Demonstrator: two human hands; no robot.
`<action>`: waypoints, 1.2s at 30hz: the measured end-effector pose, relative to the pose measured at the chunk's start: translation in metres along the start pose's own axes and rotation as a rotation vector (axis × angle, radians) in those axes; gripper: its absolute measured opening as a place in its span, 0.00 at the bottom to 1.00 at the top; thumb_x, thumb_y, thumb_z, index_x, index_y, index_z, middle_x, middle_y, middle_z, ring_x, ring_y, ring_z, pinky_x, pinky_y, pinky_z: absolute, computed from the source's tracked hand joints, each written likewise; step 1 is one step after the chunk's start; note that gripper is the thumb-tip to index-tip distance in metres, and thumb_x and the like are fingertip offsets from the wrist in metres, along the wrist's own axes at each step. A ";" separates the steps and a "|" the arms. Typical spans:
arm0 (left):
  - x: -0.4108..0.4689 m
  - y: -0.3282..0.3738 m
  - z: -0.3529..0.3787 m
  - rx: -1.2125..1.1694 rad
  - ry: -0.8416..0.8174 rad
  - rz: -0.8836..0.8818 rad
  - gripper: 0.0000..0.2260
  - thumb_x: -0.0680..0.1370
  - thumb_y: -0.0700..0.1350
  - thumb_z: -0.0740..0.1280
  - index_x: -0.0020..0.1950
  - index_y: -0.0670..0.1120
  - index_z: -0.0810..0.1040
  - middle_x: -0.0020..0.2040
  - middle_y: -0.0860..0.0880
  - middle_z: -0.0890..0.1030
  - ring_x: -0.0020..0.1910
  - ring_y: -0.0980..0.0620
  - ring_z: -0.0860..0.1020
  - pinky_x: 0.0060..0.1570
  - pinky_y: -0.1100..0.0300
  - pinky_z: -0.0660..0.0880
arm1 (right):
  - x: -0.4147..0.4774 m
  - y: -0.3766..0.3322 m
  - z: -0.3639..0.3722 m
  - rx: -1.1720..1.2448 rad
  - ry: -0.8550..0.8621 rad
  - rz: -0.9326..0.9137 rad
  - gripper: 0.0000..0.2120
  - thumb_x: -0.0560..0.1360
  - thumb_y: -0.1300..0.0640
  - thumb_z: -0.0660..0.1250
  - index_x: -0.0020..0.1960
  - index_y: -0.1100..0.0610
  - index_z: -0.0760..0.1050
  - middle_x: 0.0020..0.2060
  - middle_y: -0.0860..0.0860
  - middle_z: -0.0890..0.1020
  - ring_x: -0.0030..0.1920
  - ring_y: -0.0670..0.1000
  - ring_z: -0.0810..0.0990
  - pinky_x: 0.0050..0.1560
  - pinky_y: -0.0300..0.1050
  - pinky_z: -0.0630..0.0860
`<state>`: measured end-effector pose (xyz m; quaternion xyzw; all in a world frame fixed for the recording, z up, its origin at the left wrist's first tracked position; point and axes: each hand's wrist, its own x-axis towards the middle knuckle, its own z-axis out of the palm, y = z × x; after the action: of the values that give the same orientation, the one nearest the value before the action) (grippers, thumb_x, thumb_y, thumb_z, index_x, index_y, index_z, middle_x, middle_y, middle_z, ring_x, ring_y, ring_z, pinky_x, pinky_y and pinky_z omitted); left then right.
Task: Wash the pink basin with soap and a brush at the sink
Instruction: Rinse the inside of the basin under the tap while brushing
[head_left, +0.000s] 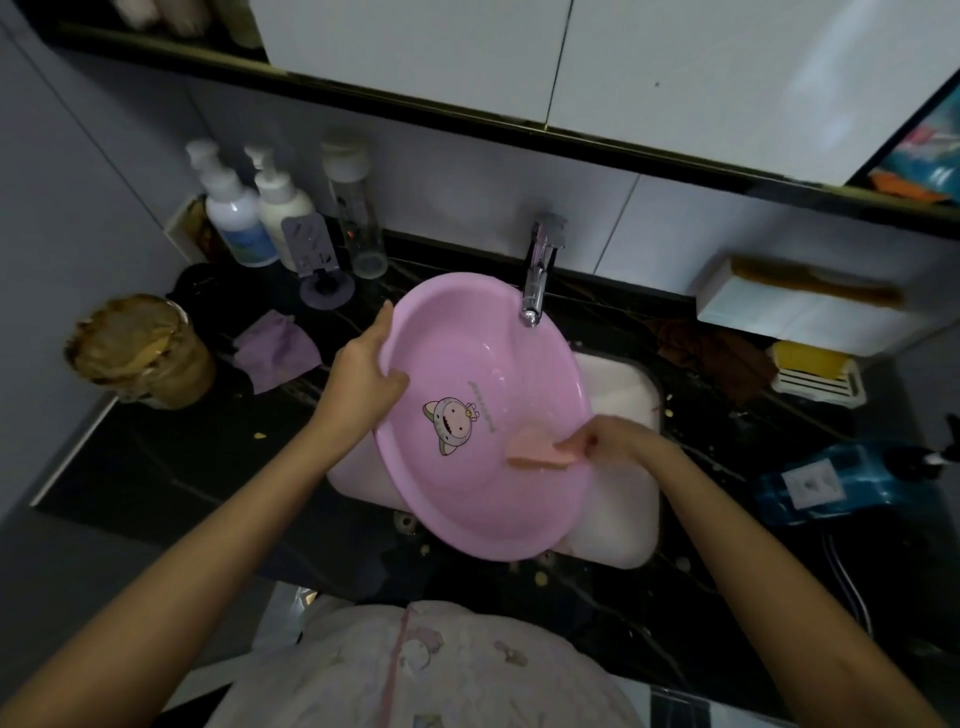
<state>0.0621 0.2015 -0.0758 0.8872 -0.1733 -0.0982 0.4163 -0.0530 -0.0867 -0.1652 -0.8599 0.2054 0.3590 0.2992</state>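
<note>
Plainly, the basin (493, 384) sits tilted over the sink (623, 395), its far rim raised under the tap (540, 270) and its near rim hanging past the sink's front edge. A cartoon print (452, 418) shows on its inner floor.

The left grip (363, 371) holds the basin's left rim, with the thumb laid inside the bowl and the fingers behind the rim. The right grip (615, 439) is curled round a peach scrubber (535, 452), which presses on the inner wall at the near right of the bowl, just right of the print. The scrubber is blurred, so it may be a brush or a sponge; I cannot tell which.

The sink is white and set into a dark counter (156, 457). On the counter to the left lies a purple cloth (278, 351), and further left stands a brown jar (140, 351). Behind them, against the wall, stand two white pump bottles (234, 218), a clear bottle (356, 208) and a purple stand (317, 260). To the right of the sink lies a brown cloth (711, 358). Beyond it a yellow bar (810, 358) rests in a white dish (815, 387), and a white box (769, 312) stands behind with a brown comb (815, 283) on top. Near the right edge lies a blue pack (831, 483), well apart from the basin.
</note>
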 end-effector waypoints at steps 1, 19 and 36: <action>0.000 0.001 0.000 0.005 -0.006 0.004 0.36 0.71 0.30 0.64 0.77 0.44 0.55 0.73 0.45 0.64 0.62 0.59 0.65 0.55 0.69 0.63 | 0.005 -0.004 -0.008 0.017 0.107 0.034 0.11 0.75 0.47 0.67 0.55 0.49 0.80 0.48 0.50 0.78 0.50 0.54 0.77 0.47 0.41 0.69; 0.003 0.009 -0.006 0.060 -0.058 -0.017 0.37 0.71 0.29 0.65 0.77 0.44 0.54 0.71 0.42 0.68 0.66 0.45 0.70 0.55 0.63 0.66 | 0.012 -0.048 -0.084 -0.801 0.576 -0.162 0.14 0.80 0.53 0.58 0.63 0.46 0.75 0.52 0.52 0.78 0.52 0.55 0.79 0.41 0.45 0.67; -0.004 0.018 -0.008 0.071 -0.050 -0.011 0.36 0.71 0.29 0.65 0.76 0.45 0.56 0.67 0.39 0.71 0.61 0.42 0.74 0.49 0.61 0.68 | -0.005 -0.030 -0.064 -0.421 0.023 0.182 0.20 0.76 0.44 0.65 0.57 0.59 0.78 0.41 0.53 0.79 0.37 0.50 0.75 0.37 0.39 0.70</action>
<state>0.0567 0.1982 -0.0562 0.8996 -0.1819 -0.1163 0.3795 -0.0074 -0.1063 -0.1145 -0.8853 0.2060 0.4096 0.0773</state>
